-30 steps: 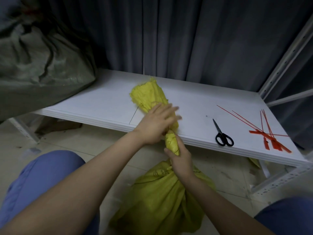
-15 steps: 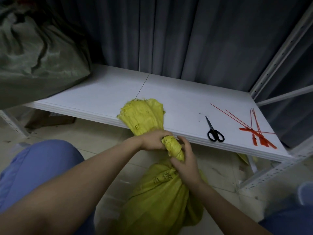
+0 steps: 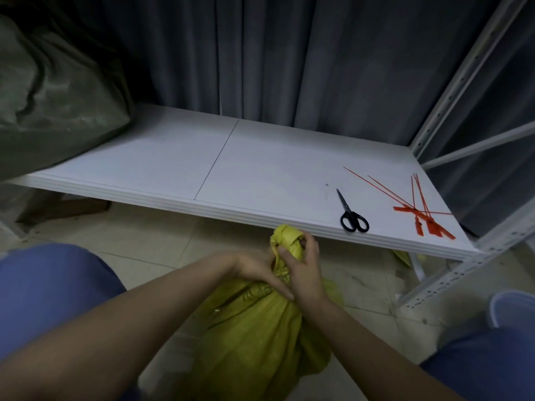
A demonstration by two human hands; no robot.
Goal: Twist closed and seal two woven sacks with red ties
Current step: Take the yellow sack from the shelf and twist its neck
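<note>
A yellow woven sack stands on the floor between my knees, its neck twisted into a tight bunch just below the shelf's front edge. My right hand grips the twisted neck, thumb and fingers curled round the folded-over top. My left hand holds the neck from the left, partly hidden behind the fabric. Several red ties lie on the white shelf at the far right, untouched.
Black scissors lie on the shelf left of the ties. A large grey-green sack fills the left end of the shelf. A grey curtain hangs behind; a perforated metal upright stands at the right. Tiled floor below.
The loose open top of the sack, which flared above the shelf edge, has been folded down into the bunch. Both hands have moved lower and closer together on the neck.
</note>
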